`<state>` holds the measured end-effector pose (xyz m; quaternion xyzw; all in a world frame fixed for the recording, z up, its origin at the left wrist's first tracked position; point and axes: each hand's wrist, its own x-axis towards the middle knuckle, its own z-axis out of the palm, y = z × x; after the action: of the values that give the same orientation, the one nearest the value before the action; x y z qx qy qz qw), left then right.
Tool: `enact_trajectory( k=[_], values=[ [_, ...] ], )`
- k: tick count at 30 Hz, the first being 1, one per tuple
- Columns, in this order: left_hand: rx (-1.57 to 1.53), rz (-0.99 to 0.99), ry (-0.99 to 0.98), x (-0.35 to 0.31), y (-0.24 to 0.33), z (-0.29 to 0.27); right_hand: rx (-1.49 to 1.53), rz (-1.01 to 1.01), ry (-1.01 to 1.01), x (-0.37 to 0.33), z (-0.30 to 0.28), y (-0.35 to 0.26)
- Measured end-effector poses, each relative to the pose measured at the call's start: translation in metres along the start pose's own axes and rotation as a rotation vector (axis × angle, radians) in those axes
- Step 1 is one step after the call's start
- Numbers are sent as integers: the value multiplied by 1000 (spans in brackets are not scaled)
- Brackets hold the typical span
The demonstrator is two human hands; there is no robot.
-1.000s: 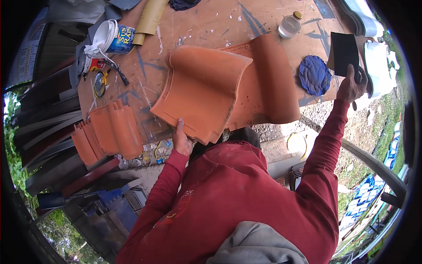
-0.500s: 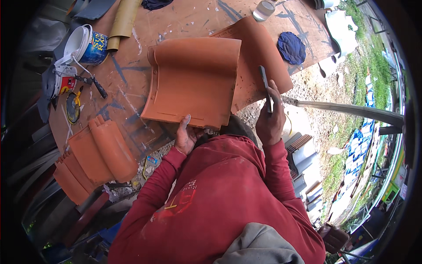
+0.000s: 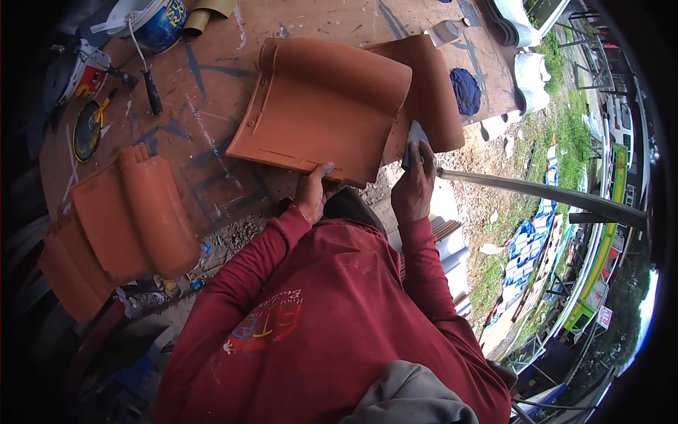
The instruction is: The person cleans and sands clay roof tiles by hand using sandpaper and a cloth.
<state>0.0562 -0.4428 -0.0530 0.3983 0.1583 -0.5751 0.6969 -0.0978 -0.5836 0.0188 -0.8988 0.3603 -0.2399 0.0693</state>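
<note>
An orange clay roof tile (image 3: 318,113) with one rolled side lies tilted at the near edge of the table, partly over a second roof tile (image 3: 432,92). My left hand (image 3: 314,193) grips its near edge, thumb on top and fingers hidden underneath. A flat grey blade-like tool (image 3: 414,139) is in my right hand (image 3: 415,185), closed around its lower part. The tool's upper end is close to the right edge of the tile; whether it touches I cannot tell.
More roof tiles (image 3: 134,219) rest at the left. Paint buckets (image 3: 159,25), a dark-handled tool (image 3: 151,92) and a yellow-and-black round item (image 3: 87,131) lie far left. A dark blue cloth (image 3: 466,92) and clear container (image 3: 445,33) are at the right. A pole (image 3: 537,185) juts in.
The tile has turned slightly clockwise in my left hand's hold. My right hand has brought the grey tool in beside the tile's right edge and turned it. The whole view has shifted.
</note>
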Motion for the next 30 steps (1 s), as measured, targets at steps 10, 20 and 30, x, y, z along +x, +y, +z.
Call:
enact_trajectory(
  k=[10, 20, 30],
  values=[
    [-8, -17, -47, 7, 1, -14, -40, -273, -398, 10, 28, 9],
    [-11, -89, -44, 4, -2, -11, -164, -213, -374, -13, 38, 5],
    [-61, -96, -39, 13, -14, -13, -232, -185, -388, -11, 41, -4]
  ],
)
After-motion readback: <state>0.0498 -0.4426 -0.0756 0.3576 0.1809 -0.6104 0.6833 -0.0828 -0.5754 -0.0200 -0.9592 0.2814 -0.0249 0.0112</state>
